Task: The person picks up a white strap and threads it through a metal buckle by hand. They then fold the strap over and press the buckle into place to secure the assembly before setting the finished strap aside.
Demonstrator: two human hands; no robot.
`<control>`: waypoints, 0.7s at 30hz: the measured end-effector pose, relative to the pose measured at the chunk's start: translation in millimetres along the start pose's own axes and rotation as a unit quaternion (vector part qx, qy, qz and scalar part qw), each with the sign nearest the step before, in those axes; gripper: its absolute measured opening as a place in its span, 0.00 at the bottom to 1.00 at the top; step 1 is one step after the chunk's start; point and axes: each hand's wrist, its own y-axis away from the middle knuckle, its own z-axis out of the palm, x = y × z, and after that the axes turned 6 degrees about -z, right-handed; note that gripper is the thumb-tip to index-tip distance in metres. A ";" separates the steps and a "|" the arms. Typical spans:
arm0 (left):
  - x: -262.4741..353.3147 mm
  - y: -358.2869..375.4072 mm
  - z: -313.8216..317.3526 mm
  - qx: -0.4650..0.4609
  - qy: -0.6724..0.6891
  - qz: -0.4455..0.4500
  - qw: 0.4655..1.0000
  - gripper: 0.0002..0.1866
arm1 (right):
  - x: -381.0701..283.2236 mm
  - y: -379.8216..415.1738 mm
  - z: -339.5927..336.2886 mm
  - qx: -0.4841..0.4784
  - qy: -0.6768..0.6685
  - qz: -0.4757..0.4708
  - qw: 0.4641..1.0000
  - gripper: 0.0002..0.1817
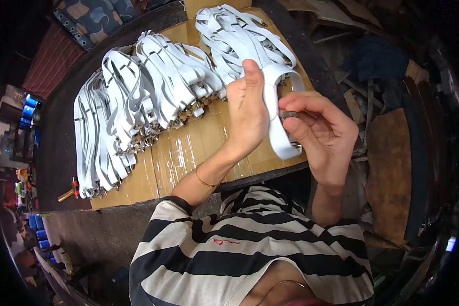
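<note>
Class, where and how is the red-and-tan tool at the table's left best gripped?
Probably pinch the tool by its slim tan end, coming from the left: that end points away from the white straps, while the red part sits close beside them.

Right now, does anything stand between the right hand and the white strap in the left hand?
Only the small dark piece pinched by the right hand, close beside the white strap that the left hand holds. Nothing else visible is in the way; whether they touch, I cannot tell.
</note>
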 end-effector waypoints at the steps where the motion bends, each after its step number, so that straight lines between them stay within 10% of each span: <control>1: 4.0 -0.3 2.4 0.009 -0.001 0.007 1.000 0.35 | -0.1 -1.7 3.0 0.002 0.018 -0.011 1.000 0.11; 21: -10.7 -22.5 -34.7 0.000 0.028 0.000 1.000 0.34 | 29.1 -13.2 43.5 0.044 0.091 -0.026 0.995 0.08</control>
